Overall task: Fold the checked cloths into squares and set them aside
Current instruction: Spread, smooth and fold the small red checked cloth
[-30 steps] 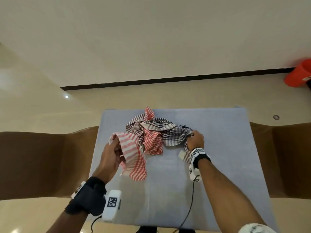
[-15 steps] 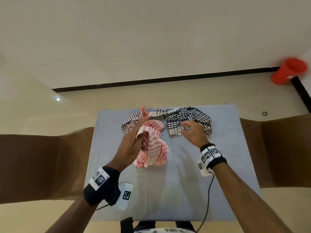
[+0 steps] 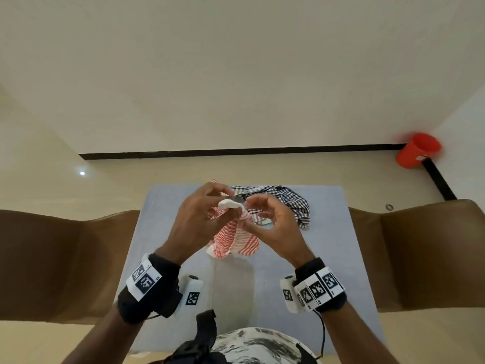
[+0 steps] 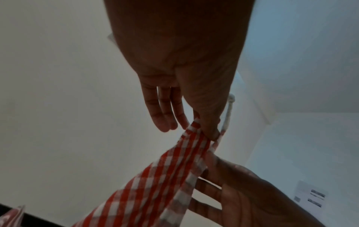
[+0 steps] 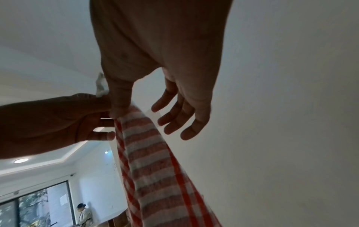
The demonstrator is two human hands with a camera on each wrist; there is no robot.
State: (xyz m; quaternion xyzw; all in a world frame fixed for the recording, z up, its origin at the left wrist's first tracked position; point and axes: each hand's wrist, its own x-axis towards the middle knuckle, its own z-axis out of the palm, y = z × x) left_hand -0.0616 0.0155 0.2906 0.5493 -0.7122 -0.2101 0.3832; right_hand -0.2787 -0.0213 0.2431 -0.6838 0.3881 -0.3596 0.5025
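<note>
A red-and-white checked cloth (image 3: 236, 240) hangs bunched above the grey table (image 3: 341, 258), held up at one top edge. My left hand (image 3: 225, 203) pinches that edge between thumb and forefinger (image 4: 211, 132), its other fingers straight. Right beside it my right hand (image 3: 246, 214) pinches the same cloth (image 5: 155, 169) under its thumb (image 5: 119, 110), the other fingers spread loose. A black-and-white checked cloth (image 3: 288, 200) lies crumpled on the far middle of the table, behind my right hand.
Brown chairs (image 3: 65, 258) (image 3: 425, 253) stand at both sides of the table. A red bucket (image 3: 417, 151) sits on the floor at the far right corner. A person (image 5: 83, 215) stands far off in the right wrist view.
My right hand let go of the black-and-white cloth and came over to the red one. Both hands have lifted the red cloth off the table, close together.
</note>
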